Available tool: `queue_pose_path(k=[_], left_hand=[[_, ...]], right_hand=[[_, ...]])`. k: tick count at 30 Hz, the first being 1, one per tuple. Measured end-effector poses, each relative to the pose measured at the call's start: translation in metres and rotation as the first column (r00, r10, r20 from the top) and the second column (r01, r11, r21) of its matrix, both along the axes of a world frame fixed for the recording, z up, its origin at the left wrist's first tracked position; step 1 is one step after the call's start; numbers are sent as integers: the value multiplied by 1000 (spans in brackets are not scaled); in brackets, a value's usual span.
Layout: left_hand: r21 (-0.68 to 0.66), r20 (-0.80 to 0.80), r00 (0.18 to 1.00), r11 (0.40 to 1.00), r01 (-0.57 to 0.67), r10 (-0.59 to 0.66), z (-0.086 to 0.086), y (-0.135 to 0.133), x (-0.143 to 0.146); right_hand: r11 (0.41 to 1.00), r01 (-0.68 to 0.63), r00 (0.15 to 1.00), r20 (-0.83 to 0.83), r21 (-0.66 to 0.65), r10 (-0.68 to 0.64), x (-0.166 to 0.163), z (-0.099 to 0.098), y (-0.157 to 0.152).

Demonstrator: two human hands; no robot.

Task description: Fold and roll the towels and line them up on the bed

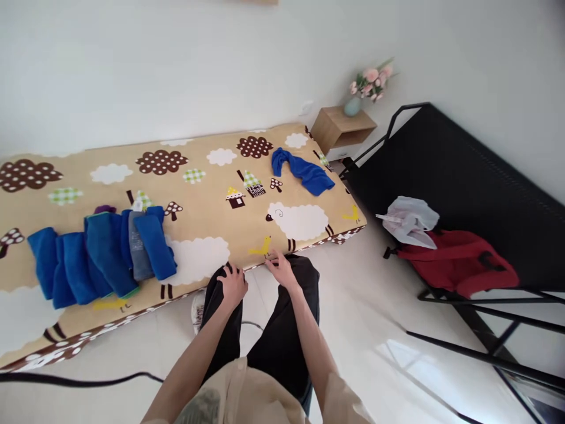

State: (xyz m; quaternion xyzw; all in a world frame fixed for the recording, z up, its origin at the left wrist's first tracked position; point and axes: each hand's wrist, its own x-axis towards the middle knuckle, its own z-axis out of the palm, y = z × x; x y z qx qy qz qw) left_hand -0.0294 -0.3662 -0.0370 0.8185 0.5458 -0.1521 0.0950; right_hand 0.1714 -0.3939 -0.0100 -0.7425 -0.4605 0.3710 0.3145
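My left hand [232, 284] rests on my left knee with its fingers spread, holding nothing. My right hand [282, 271] lies beside my right knee at the near edge of the bed [198, 206], fingers apart and reaching over the printed cover. To the left on the bed, several folded blue cloths [77, 268] lie in an overlapping row. A grey cloth [140, 247] is tucked among them. Farther right, a single crumpled blue cloth [304, 172] lies loose, beyond reach of both hands as they rest.
A wooden nightstand [339, 121] with a flower vase [352, 106] stands past the bed's far right corner. On the right is a black metal-framed sling bed [441, 171], carrying a red bag [463, 262] and a white plastic bag [410, 221]. A black cable [79, 381] crosses at lower left.
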Motion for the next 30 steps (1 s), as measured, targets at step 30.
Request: queue_pose_path(k=[30], left_hand=[[-152, -9, 1000, 988, -17, 16, -15, 26, 35]], right_hand=[[621, 716, 687, -161, 320, -709, 334, -144, 271]])
